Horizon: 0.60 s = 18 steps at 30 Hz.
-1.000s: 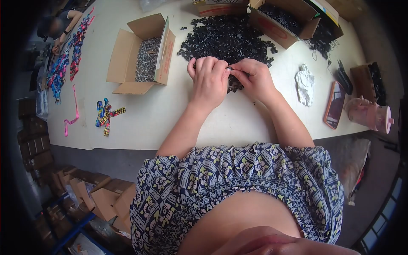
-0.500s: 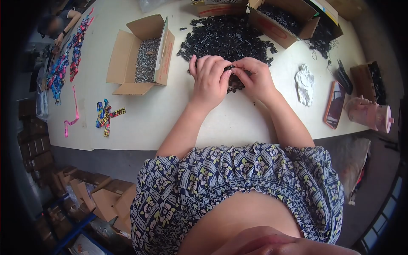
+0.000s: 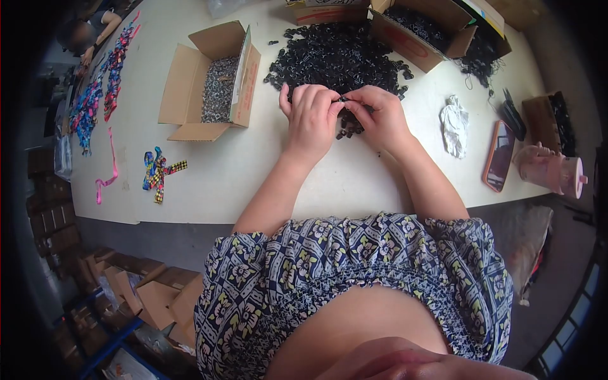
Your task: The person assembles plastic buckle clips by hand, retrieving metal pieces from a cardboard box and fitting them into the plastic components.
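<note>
My left hand (image 3: 310,120) and my right hand (image 3: 383,118) meet at the near edge of a wide pile of small black plastic pieces (image 3: 329,57), perhaps buckles or clips. Between their fingertips is one small black piece (image 3: 342,99), pinched from both sides. It is too small for its exact kind to show. The other fingers of my left hand are bent, with the little finger raised. Several loose dark pieces (image 3: 348,125) lie just below my hands. Left of the pile, an open cardboard box (image 3: 179,88) holds many small metal pieces (image 3: 218,95).
More black pieces fill a carton (image 3: 405,44) at the back. To the right lie a crumpled white wrapper (image 3: 454,126), a phone (image 3: 498,155) and a pink cup (image 3: 551,170). Patterned straps (image 3: 158,174) lie left. Another person's arm (image 3: 107,28) reaches over the far-left edge.
My fingertips have shifted slightly around the small black piece, which shows more between them now. My left fingers have moved a little to the left. The surroundings stay the same.
</note>
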Each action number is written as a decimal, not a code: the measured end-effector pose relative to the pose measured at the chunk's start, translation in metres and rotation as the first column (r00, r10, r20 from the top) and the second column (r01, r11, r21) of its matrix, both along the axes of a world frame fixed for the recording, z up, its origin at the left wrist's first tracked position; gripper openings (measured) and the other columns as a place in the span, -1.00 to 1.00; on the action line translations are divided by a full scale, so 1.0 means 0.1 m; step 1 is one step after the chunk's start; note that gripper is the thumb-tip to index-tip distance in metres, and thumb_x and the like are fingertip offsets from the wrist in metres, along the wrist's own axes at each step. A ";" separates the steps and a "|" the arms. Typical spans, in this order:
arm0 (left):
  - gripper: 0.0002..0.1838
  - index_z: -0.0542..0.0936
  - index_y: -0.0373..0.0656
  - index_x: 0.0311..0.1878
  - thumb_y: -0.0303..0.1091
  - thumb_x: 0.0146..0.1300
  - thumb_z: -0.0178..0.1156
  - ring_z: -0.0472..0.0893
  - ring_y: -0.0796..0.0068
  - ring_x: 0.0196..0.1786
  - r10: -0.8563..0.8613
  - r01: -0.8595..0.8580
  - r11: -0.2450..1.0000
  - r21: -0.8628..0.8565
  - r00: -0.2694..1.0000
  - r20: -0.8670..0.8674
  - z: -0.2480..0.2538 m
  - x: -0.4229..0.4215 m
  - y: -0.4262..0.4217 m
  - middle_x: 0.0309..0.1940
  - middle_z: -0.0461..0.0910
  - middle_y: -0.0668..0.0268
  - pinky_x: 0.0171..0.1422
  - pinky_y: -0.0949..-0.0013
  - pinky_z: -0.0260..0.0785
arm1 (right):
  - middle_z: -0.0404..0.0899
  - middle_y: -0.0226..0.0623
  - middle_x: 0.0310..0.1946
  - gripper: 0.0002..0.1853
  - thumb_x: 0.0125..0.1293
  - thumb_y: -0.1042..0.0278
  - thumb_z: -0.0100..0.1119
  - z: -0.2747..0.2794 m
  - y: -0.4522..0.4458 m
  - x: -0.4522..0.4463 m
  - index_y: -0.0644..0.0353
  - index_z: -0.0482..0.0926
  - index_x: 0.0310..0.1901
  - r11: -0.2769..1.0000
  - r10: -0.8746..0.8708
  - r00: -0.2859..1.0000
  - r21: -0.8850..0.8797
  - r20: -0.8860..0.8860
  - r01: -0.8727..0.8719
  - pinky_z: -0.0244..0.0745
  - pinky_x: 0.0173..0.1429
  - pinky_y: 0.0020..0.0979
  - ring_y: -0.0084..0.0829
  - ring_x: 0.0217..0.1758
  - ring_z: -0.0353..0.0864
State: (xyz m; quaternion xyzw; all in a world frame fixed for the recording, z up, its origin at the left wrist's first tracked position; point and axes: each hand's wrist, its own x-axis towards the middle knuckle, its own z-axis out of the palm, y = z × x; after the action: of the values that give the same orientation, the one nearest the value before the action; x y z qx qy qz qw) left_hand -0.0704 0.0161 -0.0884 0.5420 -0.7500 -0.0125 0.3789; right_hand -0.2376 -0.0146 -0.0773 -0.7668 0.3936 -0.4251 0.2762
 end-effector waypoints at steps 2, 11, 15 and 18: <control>-0.87 0.55 -0.08 -0.12 -0.34 0.29 0.21 0.45 0.28 0.06 -0.017 0.017 1.000 0.004 0.999 -0.028 -0.01 0.00 0.00 -0.13 0.55 0.35 0.47 -0.03 -0.14 | 0.63 -0.14 -0.40 -0.90 0.19 0.48 0.30 0.01 0.00 -0.01 0.29 0.66 -0.27 1.000 0.004 1.000 0.008 0.006 -0.004 0.53 -0.21 -0.27 -0.13 -0.31 0.63; -0.85 0.54 -0.10 -0.09 -0.38 0.28 0.19 0.47 0.28 0.09 -0.057 0.056 0.998 -0.019 0.997 -0.046 0.00 0.00 -0.01 -0.12 0.57 0.34 0.48 -0.01 -0.14 | 0.63 -0.14 -0.41 -0.90 0.19 0.48 0.30 -0.01 -0.01 0.00 0.29 0.67 -0.28 1.000 0.005 0.999 0.012 0.040 -0.005 0.52 -0.23 -0.27 -0.14 -0.32 0.63; -0.87 0.53 -0.11 -0.13 -0.38 0.28 0.19 0.47 0.27 0.08 -0.036 0.035 0.999 -0.018 0.999 -0.034 0.02 0.00 0.00 -0.14 0.56 0.34 0.48 -0.01 -0.14 | 0.62 -0.16 -0.43 -0.88 0.18 0.45 0.34 0.02 0.01 0.00 0.29 0.67 -0.29 0.998 -0.034 0.999 0.055 0.031 0.033 0.51 -0.26 -0.29 -0.17 -0.35 0.62; -0.84 0.51 -0.10 -0.10 -0.38 0.26 0.19 0.45 0.25 0.08 -0.038 0.039 0.999 0.017 0.998 -0.045 0.00 0.01 -0.01 -0.14 0.54 0.34 0.48 -0.14 -0.21 | 0.62 -0.18 -0.44 -0.87 0.17 0.42 0.36 0.02 0.01 0.00 0.28 0.66 -0.31 0.996 -0.053 0.998 0.068 0.015 0.052 0.51 -0.28 -0.30 -0.20 -0.36 0.61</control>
State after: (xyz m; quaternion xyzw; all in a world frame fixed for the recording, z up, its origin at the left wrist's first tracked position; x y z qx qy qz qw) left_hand -0.0699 0.0153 -0.0886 0.5305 -0.7514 -0.0387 0.3905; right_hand -0.2375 -0.0135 -0.0748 -0.7429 0.4255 -0.4252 0.2937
